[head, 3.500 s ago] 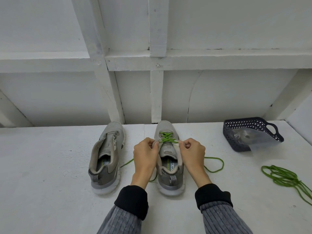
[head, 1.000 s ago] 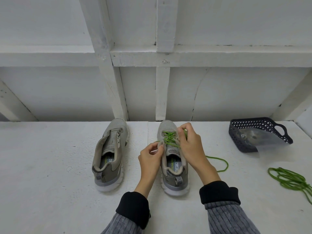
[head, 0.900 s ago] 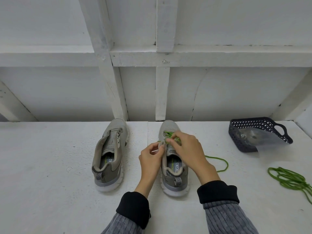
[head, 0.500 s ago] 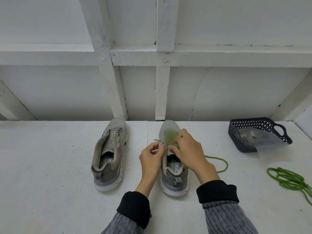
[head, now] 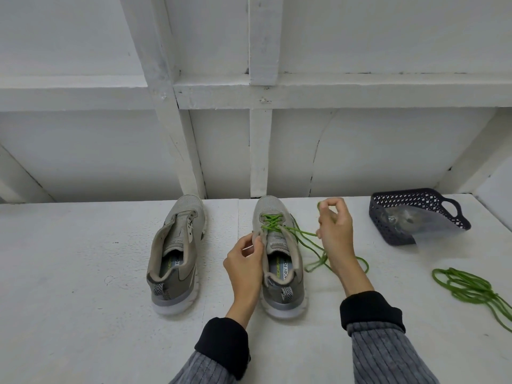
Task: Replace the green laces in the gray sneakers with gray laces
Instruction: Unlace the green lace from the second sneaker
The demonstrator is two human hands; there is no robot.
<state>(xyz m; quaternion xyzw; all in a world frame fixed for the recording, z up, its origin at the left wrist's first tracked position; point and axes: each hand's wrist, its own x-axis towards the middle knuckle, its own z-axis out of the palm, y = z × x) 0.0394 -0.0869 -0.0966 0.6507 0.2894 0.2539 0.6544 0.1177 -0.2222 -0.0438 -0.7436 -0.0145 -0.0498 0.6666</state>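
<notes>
Two gray sneakers are standing side by side on the white table (head: 83, 273), heels toward the person and toes pointing away at the white wall, so each shoe's long axis is running front to back. The left sneaker (head: 177, 253) is showing no lace. The right sneaker (head: 279, 256) is carrying a green lace (head: 273, 223) crossed through its forward eyelets only.

The left hand (head: 245, 268) is curling its fingers and pinching the near left edge of the right sneaker's upper beside the eyelets. The right hand (head: 333, 230) is hovering to the right of that shoe, fingers curled, pinching a strand of the green lace; the strand is stretching from the eyelets out to the hand, and the slack is looping on the table just below the wrist.

A loose green lace (head: 468, 286) is lying bundled well apart at the right. A dark basket (head: 388, 225) is sitting beyond it, holding a clear plastic bag (head: 424, 225).
</notes>
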